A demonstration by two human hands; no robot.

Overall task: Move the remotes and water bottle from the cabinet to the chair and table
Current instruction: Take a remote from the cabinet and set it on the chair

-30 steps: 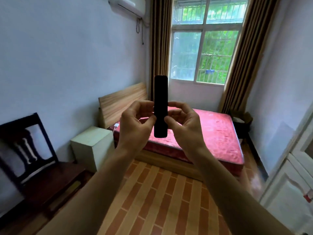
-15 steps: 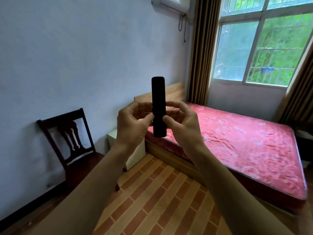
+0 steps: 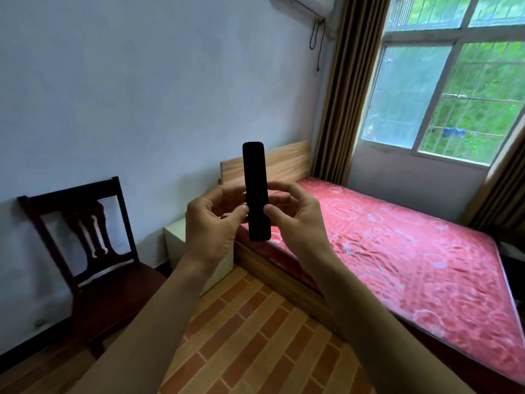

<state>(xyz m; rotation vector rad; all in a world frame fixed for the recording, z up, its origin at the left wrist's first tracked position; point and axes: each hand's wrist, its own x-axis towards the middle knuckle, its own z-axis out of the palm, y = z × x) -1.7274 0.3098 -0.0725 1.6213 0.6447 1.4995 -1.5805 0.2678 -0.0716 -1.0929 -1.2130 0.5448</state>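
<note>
A slim black remote [image 3: 255, 177] stands upright in mid-air at the centre of the view. My left hand [image 3: 211, 226] pinches its lower left side and my right hand [image 3: 298, 223] pinches its lower right side, thumbs on the front. A dark wooden chair [image 3: 85, 251] stands against the left wall, its seat bare. The cabinet, the water bottle and any other remote are out of view.
A small white bedside cabinet [image 3: 176, 240] sits between the chair and a bed with a red cover [image 3: 397, 251]. A window [image 3: 454, 89] with brown curtains is at the back right. Brick-patterned floor [image 3: 250, 331] lies below my arms.
The view has turned left and come nearer to the chair, which now appears larger at the left. Both hands keep the remote upright in the same grip.
</note>
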